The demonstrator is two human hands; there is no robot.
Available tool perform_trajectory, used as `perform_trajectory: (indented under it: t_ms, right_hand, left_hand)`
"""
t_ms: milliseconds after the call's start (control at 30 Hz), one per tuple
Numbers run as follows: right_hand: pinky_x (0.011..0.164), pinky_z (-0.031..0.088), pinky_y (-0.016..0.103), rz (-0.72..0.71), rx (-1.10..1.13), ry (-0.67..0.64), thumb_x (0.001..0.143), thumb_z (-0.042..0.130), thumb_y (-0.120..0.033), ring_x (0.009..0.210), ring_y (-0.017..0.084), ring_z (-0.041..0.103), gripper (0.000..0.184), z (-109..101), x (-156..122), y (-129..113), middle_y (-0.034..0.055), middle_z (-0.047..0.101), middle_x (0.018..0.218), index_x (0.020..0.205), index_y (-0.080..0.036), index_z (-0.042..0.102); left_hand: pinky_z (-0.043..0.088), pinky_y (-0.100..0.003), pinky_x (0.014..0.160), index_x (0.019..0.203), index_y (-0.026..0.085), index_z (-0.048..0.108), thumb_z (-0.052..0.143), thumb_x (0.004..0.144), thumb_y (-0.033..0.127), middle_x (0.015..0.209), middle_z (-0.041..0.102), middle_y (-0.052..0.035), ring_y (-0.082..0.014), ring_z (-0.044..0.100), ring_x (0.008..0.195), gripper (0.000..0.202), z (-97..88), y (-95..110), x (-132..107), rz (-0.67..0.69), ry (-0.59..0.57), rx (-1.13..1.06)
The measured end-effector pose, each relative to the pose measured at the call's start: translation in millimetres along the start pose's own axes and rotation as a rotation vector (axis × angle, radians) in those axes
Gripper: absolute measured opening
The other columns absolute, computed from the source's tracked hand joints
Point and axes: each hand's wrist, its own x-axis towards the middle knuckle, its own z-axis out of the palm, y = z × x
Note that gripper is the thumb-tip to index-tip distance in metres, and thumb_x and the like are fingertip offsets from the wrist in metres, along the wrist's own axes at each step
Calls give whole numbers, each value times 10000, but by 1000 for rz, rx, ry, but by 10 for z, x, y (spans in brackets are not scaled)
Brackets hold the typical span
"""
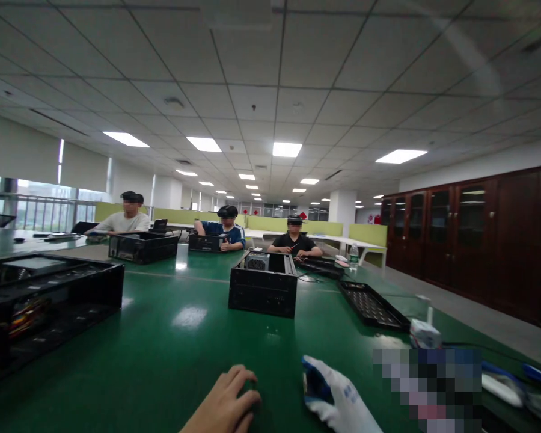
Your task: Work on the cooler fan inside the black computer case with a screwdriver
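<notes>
My left hand (228, 403) is bare and rests on the green table (171, 355) at the bottom edge, fingers curled with nothing visible in them. Just to its right is my right hand (338, 400) in a white glove with a blue patch, lying on the table with nothing in its grasp. The two hands sit a short gap apart. The nearest thing ahead of them is an open black computer case (262, 291) in the middle of the table.
A larger open black case (40, 300) stands at the left, and a black perforated panel (372, 305) lies to the right. Beside the panel is a small white box (426, 334). Three people sit across the table with more cases (142, 246). Dark wooden cabinets (478, 240) line the right wall.
</notes>
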Motion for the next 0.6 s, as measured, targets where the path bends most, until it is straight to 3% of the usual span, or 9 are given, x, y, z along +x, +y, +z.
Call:
perform_trajectory:
  t_ms: [133,267,333,500,600]
  right_hand:
    - [1271,294,482,-52,-75,-144,871,602,-288,1476,318,435,739,-10,-26,-55,134,512,1573,1582,-190,423]
    - [1293,224,476,51,-65,-103,954,535,-361,1525,294,358,701,59,5,44,129,432,1631,1612,-199,356]
    - [1293,226,482,43,-49,-98,973,522,-383,1515,297,375,668,76,-4,79,130,450,1618,1602,-208,382]
    - [1277,257,545,-53,21,-75,954,593,-368,1494,338,397,565,78,-28,112,99,490,1584,1512,-311,531]
    - [1267,297,509,-76,27,-55,938,623,-320,1469,322,434,525,91,-15,134,87,530,1545,1461,-327,587]
  left_hand:
    - [547,-423,1017,1210,255,573,548,880,15,1350,619,-90,-287,584,1261,409,68,-66,-4,85,-65,-75]
    - [557,-402,991,1413,290,490,576,847,16,1314,648,-70,-260,618,1184,635,-19,27,63,73,-190,-186]
    - [545,-401,1004,1451,317,475,576,848,23,1328,645,-60,-255,615,1189,679,-80,57,64,39,-189,-217]
    - [527,-406,999,1309,331,618,547,958,126,1329,639,-61,-266,606,1209,413,-118,43,41,65,-202,-217]
    - [518,-407,1008,1325,326,608,540,948,108,1340,629,-66,-263,600,1215,441,-121,53,45,47,-211,-235]
